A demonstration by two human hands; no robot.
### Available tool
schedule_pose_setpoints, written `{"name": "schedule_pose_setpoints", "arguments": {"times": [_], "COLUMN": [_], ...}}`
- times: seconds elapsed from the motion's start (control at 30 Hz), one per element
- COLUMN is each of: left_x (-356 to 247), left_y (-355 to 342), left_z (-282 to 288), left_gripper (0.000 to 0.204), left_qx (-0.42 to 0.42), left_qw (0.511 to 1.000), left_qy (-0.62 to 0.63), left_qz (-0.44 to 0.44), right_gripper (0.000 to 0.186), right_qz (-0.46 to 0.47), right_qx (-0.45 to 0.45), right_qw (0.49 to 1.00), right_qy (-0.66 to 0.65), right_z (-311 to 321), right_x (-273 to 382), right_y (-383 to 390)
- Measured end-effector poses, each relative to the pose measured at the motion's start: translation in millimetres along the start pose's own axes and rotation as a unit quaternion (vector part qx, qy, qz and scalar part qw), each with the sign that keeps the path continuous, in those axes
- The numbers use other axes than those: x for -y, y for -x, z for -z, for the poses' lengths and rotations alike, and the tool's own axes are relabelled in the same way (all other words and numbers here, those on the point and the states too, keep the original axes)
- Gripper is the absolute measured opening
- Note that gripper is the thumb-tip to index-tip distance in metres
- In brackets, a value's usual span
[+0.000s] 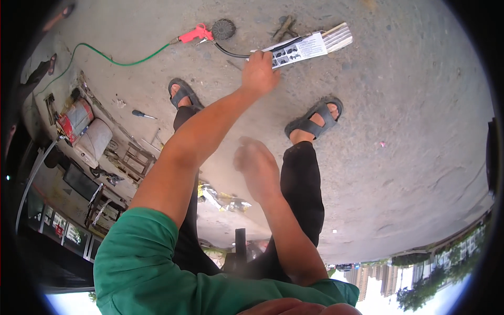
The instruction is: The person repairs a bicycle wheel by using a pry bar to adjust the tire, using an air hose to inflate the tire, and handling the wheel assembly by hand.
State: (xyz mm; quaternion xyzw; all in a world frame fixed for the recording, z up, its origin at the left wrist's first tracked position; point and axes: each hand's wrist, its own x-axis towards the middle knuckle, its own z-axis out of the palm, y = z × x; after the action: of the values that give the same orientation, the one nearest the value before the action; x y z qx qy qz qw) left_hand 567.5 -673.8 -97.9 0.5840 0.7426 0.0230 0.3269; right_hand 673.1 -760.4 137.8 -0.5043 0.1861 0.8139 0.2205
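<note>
Head view, looking down the person's own body to the concrete floor. Nearest is the green sleeve, with both bare forearms running away from it.

The right hand hangs in mid-air above the dark trouser legs. It is blurred, so I cannot tell whether that grip is open or closed. Nothing shows in it, and it is well apart from anything on the floor.

Farther out, past the two sandalled feet, the left hand is the one at work. Its grip is curled shut around the near, left-hand end of a long flat pack, white with a printed label. I cannot tell whether the pack is lifted or still lying on the floor.

The pack's long axis runs away from the grip towards the right of the picture, rising slightly. It finishes in a ribbed grey end. All of its length therefore lies to one side of the left hand, and the right hand sits much nearer the body.

A black hose passes just under the pack's held end. Beyond it lie a red air gun on a green hose and a round black disc. A screwdriver lies off to the left.
</note>
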Motion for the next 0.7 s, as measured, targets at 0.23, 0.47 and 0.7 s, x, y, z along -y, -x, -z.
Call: {"name": "schedule_pose_setpoints", "arguments": {"times": [0.23,0.47,0.7], "left_x": [-30,-4,32], "left_y": [-35,-67,-96], "left_z": [11,9,48], "left_gripper": [0.039,0.025,0.033], "left_qx": [0.003,0.097,-0.177], "left_qw": [0.999,0.989,0.980], "left_qy": [-0.018,-0.114,-0.072], "left_qz": [0.029,-0.018,0.051], "right_gripper": [0.040,0.038,0.030], "right_qz": [0.020,-0.001,-0.001], "right_qx": [-0.039,-0.058,-0.072], "right_qw": [0.999,0.994,0.992], "right_qy": [-0.028,-0.089,-0.105], "right_z": [35,39,36], "right_x": [20,36,41], "right_y": [-4,-7,-6]}}
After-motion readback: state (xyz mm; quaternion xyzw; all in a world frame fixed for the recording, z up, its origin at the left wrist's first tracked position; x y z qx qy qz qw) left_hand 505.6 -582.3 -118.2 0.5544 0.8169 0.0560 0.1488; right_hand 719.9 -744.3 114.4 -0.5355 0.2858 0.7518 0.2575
